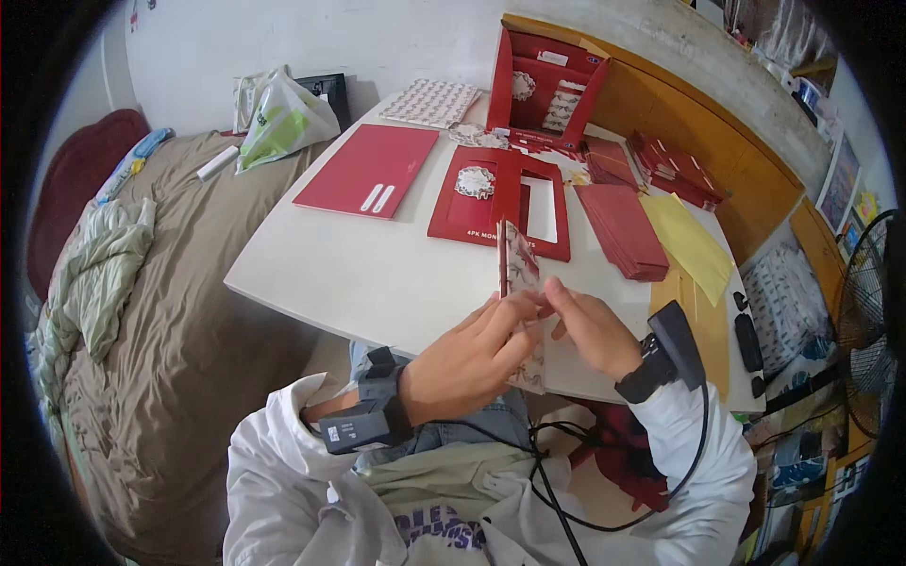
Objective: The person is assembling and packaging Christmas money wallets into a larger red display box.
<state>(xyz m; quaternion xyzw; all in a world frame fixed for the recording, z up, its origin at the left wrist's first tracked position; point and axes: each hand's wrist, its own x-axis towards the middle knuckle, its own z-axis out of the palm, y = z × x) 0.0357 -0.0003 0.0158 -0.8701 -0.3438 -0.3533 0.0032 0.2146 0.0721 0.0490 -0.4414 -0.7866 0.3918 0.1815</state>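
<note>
My left hand (488, 347) grips a bundle of patterned paper wallets (522, 265), held on edge over the near side of the white table. My right hand (587, 329) is raised at the bundle's right side, its thumb and fingertips close to my left fingers; whether it pinches anything is hard to tell. Just beyond lies a flat red cardboard sleeve (440, 218) with a cut-out window and a round floral tag. Right of it is a stack of dark red envelopes (623, 233). A large red card sheet (371, 170) with two white slots lies to the left.
At the back an open red display box (501, 92) stands upright beside patterned sheets (430, 102). More red packets (672, 170) and a yellow sheet (690, 244) lie right. A bed (191, 283) is left, a fan (867, 325) right. A black cable hangs by my lap.
</note>
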